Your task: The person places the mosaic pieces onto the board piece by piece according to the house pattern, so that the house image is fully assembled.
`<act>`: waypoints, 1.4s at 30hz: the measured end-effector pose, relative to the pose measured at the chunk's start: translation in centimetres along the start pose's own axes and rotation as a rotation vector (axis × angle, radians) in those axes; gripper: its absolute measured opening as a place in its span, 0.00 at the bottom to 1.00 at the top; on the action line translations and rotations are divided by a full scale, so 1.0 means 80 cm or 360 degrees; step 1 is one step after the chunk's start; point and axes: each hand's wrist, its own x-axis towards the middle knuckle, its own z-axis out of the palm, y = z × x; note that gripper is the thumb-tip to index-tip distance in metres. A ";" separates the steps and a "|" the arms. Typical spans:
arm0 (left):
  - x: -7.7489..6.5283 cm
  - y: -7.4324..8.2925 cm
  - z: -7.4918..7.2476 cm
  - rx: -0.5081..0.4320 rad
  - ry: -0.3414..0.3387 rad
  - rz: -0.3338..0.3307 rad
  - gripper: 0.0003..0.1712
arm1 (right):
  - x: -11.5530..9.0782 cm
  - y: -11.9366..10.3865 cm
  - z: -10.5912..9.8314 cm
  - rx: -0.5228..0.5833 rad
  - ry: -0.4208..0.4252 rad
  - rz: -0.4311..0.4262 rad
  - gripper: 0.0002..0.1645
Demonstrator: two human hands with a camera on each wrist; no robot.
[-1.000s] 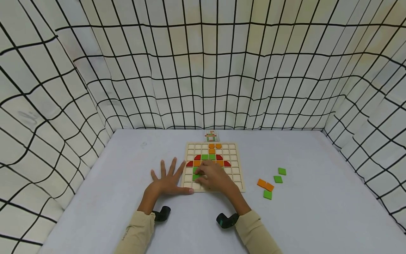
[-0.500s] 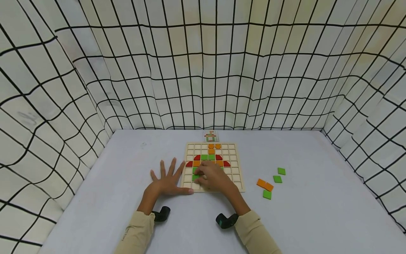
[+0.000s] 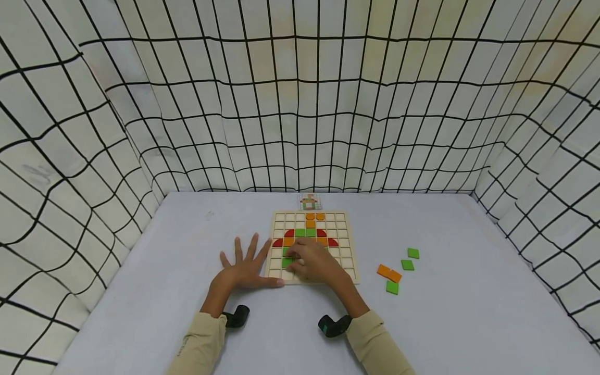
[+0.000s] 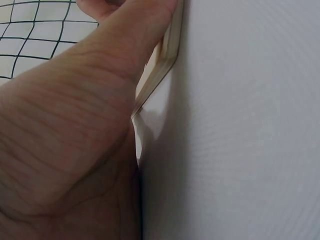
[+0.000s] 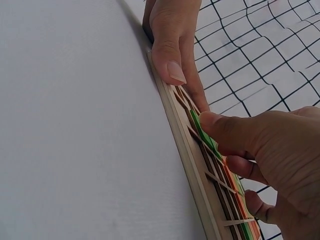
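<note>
A wooden grid board (image 3: 347, 262) lies on the table, with red, orange and green tiles set in its cells. My left hand (image 3: 246, 272) spreads its fingers at the board's left side, its thumb resting on the front left corner. In the left wrist view that hand (image 4: 85, 115) covers much of the board. My right hand (image 3: 314, 263) is over the board's lower left part, fingers bent. In the right wrist view, its thumb tip is on a green tile (image 5: 204, 134) that sits slightly tilted at a cell, pinched by the fingers. The palm hides some middle cells.
Several loose tiles lie right of the board: green tiles (image 3: 392, 287) and orange tiles (image 3: 389, 273). Behind the board is a small pattern card (image 3: 310, 201). White walls with black netting (image 3: 319, 114) enclose the table (image 3: 450, 323) at the back and sides.
</note>
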 end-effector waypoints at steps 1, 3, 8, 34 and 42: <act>0.000 0.000 0.000 -0.0001 0.0001 0.0000 0.69 | -0.001 0.001 -0.001 -0.0002 0.0003 -0.0001 0.15; 0.000 -0.001 0.001 -0.0006 0.0003 -0.0001 0.69 | -0.002 0.002 -0.002 -0.0006 0.0014 -0.0013 0.16; -0.003 0.000 0.004 -0.0011 -0.0004 -0.0005 0.68 | -0.007 0.006 -0.006 0.0000 0.0026 0.0000 0.15; -0.005 0.001 0.001 -0.0046 0.0035 0.0012 0.67 | -0.069 0.095 -0.065 0.0154 0.0210 0.0370 0.11; -0.002 0.000 0.001 -0.0041 0.0042 0.0018 0.67 | -0.120 0.147 -0.098 0.0129 0.0291 0.0556 0.13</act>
